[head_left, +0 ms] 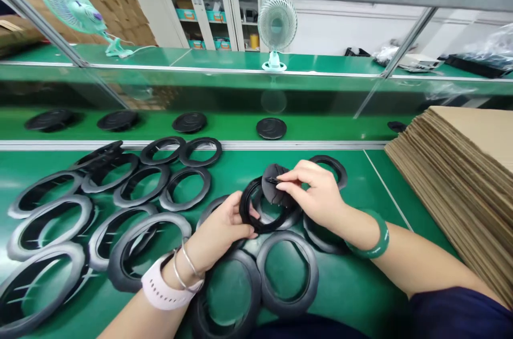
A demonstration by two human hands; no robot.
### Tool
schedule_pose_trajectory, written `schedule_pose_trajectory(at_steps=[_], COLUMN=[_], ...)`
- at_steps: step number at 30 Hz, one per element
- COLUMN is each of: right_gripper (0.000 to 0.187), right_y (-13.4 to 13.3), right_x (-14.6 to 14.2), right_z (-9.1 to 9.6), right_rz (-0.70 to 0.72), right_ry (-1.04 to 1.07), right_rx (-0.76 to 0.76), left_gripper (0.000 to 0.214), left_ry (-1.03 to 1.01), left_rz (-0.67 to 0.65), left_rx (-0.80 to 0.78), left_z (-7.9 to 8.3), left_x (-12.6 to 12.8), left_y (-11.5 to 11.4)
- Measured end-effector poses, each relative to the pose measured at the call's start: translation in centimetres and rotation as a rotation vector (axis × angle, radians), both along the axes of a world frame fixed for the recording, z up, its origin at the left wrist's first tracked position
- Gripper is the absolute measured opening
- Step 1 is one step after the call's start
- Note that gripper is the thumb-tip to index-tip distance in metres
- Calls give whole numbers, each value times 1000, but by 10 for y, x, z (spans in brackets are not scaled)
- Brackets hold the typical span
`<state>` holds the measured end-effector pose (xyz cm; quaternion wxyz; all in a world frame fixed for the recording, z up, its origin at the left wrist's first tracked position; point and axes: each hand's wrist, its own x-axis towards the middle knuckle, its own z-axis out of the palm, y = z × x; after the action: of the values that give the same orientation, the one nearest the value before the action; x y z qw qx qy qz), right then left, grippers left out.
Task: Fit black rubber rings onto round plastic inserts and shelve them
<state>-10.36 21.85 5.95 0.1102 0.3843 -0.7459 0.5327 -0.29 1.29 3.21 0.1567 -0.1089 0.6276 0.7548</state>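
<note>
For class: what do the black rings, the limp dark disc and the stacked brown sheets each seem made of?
The black rings look like matte rubber or foam, with a dull sheen. The disc looks like felt or fabric, sagging softly. The sheets look like corrugated cardboard, edges fluted.

a white wall (352, 24), shelving (208, 18) and stacked cartons (116, 13) stand beyond a green shelf (224, 58).

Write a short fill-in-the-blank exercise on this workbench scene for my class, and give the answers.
The left hand holds a thin ____ ring.
The right hand pinches a dark disc, and its wrist wears a ____ bangle.
The stack beside the right arm is made of flat ____ sheets.

Missing words: black, green, cardboard.
</note>
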Motion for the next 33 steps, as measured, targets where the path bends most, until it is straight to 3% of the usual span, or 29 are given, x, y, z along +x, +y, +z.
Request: schedule_pose_trajectory(at_steps=[3,9,12,15,19,26,33], right_gripper=[9,23,29,29,29,28,27], right_y=[-1,-2,-2,-2,-4,-4,-5], right_x=[2,5,9,13,13,12,12], right_z=[-15,-29,-28,-27,-29,-28,-32], right_rz=[28,88,116,134,117,101,137], right_ry=[200,407,445,516,615,760,569], right_rx=[57,219,262,295,325,323,430], left_gripper=[53,36,47,65,76,73,74], left_ry=[22,-21,-13,36,58,47,30], left_rz=[25,-58,-53,50,105,115,118], left_rx=[-31,-243,-335,-424,-348,-339,-315], left_z=[-7,-7,-6,-7,-10,-10,-7], left_x=[-1,2,2,1,1,2,2], left_y=[2,-1,0,4,8,9,12])
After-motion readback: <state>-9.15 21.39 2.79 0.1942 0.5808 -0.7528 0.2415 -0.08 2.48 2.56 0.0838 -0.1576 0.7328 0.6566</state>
